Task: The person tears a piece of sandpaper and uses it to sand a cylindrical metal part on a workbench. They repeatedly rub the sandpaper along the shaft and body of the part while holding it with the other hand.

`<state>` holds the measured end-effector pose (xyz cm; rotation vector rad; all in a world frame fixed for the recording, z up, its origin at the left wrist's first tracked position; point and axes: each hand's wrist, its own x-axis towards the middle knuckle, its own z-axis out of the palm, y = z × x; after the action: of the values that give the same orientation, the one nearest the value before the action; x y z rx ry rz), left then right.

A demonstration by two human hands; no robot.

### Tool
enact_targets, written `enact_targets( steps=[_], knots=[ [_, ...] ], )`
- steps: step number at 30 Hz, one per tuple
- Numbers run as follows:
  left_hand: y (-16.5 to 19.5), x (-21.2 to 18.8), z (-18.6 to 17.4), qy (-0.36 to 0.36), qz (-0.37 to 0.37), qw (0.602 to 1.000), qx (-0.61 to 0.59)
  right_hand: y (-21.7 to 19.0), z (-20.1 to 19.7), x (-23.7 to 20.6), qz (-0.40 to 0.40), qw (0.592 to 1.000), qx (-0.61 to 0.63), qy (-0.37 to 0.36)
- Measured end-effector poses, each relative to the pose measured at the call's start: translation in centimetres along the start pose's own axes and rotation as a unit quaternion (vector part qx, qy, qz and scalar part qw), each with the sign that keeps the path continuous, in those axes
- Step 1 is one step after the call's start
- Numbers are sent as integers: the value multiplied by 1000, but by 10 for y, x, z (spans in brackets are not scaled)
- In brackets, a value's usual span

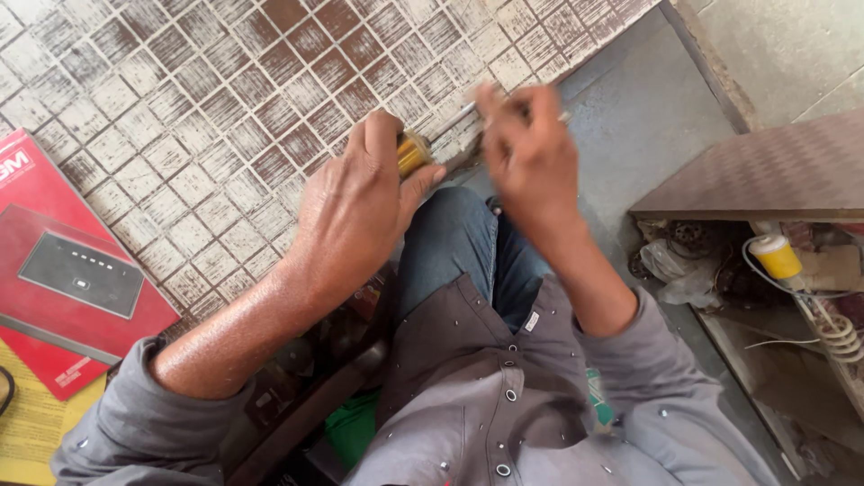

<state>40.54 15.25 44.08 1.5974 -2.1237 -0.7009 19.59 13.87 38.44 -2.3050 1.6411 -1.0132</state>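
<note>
The left hand (355, 211) closes its fingers around a small yellow cylinder (412, 153), held over the edge of the checkered table (180, 117). The right hand (531, 153), blurred, pinches a thin light rod (470, 106) just beside it. A red flat box (63, 261) with a dark grey panel lies far left.

Two hands were in view: the left hand (355, 211) and the right hand (529, 153). One small yellow cylindrical part (413, 153) sat in the left hand's grip, and one thin pale stick-like item (470, 106), blurred, was at the right. One red flat box (63, 270) lay on the tiled tabletop (180, 99). One yellow-capped tool (776, 256) with one coiled white cord (839, 333) lay in the open compartment, beside one crumpled plastic bag (670, 268).
</note>
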Motion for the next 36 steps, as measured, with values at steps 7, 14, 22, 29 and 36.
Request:
enact_targets(
  steps=[7,14,22,29,36],
  knots=[
    [2,0,-4,6,30,999,35,2,6,4,-2,998,56,4],
    [3,3,-3,-65,-31,997,41,-8,3,0,-54,998,10,-44],
    [0,1,0,-37,15,997,58,-19,-4,6,-70,996,-27,-49],
    [-4,0,0,-9,54,995,83,-7,3,-3,-103,992,-35,-57],
    [-4,0,3,-21,31,996,84,-10,2,0,-110,992,-29,-63]
  ],
)
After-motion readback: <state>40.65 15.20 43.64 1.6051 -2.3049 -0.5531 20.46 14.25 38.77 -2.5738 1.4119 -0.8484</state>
